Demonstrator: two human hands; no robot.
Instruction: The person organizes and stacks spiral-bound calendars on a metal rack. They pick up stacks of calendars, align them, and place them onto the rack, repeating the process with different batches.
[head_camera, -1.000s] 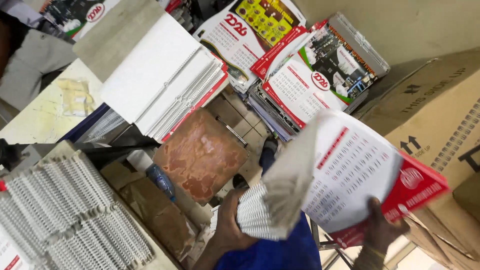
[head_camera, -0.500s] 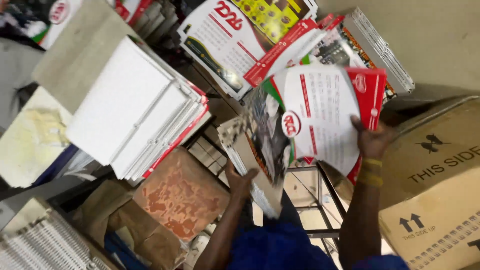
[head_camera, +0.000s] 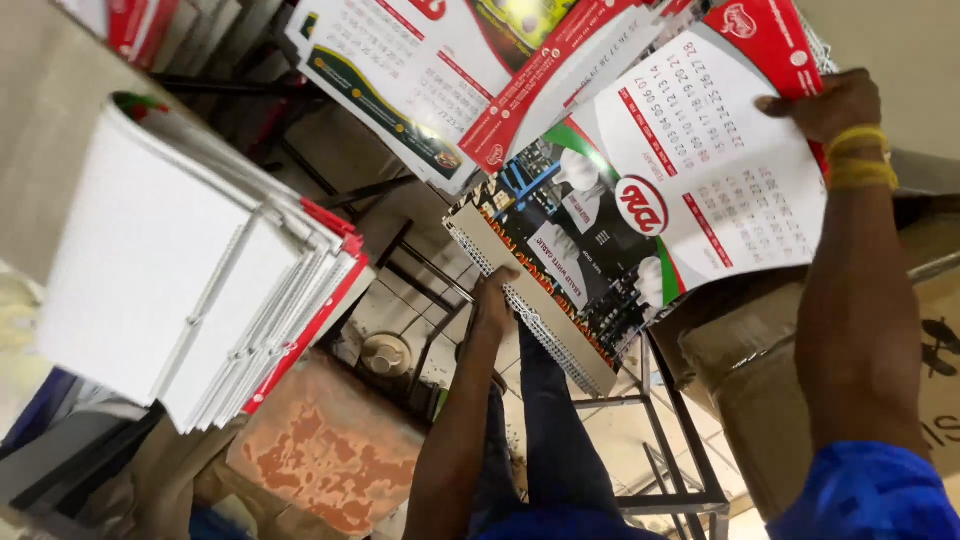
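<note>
I hold a spiral-bound wall calendar (head_camera: 640, 230) up in front of me, its white, red and green pages fanned open. My left hand (head_camera: 492, 295) grips the bound edge with the white wire comb at the lower left. My right hand (head_camera: 825, 105), with yellow bands on the wrist, holds the top right corner of the lifted white page with printed date grids. Behind the calendar lie more printed calendars (head_camera: 420, 90) in a pile.
A tall stack of white bound calendars with red edges (head_camera: 190, 270) sits at the left. A rust-stained brown slab (head_camera: 325, 445) lies below it. A metal frame stand (head_camera: 670, 450) is under my arms. Cardboard boxes (head_camera: 760, 400) stand at the right.
My view has tilted and moved closer. I have raised the calendar higher and spread its pages wider; my right hand has gone up to the top corner.
</note>
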